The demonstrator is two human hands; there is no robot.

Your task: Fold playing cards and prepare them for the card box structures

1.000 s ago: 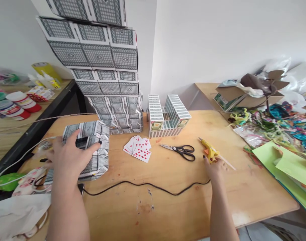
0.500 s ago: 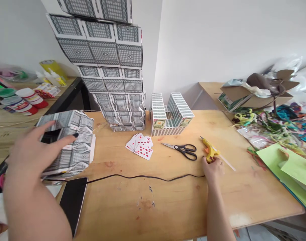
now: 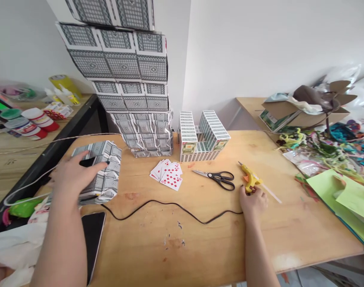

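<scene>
Using the scissors [image 3: 220, 179] as the reference on the wooden table [image 3: 206, 255]. Left hand [image 3: 73, 173]: grasping the card-covered block [image 3: 108, 171] from above, thumb and fingers spread across its top, dark gap showing between them. Block sits well left of the scissors; can't tell if its underside touches the table. Right hand [image 3: 253, 199]: curled round the handle of the yellow glue gun [image 3: 251, 178], just right of the scissors. Gun lies on the table, nozzle pointing away from the person, clear glue stick [image 3: 271, 193] out the back. Black cable [image 3: 176, 205] runs from near the right hand, passes on the near side of the scissors, reaches the block; its end there is hidden.

Fanned playing cards [image 3: 170, 175], faces up, red diamonds: left of the scissors, near, not touching. U-shaped card structure [image 3: 188, 133]: beyond the scissors. Tall card tower [image 3: 128, 95]: beyond and left of them, top cut off by the frame. Dark phone [image 3: 94, 239]: left of the scissors and closer to the person, partly behind the left forearm. Green paper [image 3: 343, 195]: far right of the scissors.
</scene>
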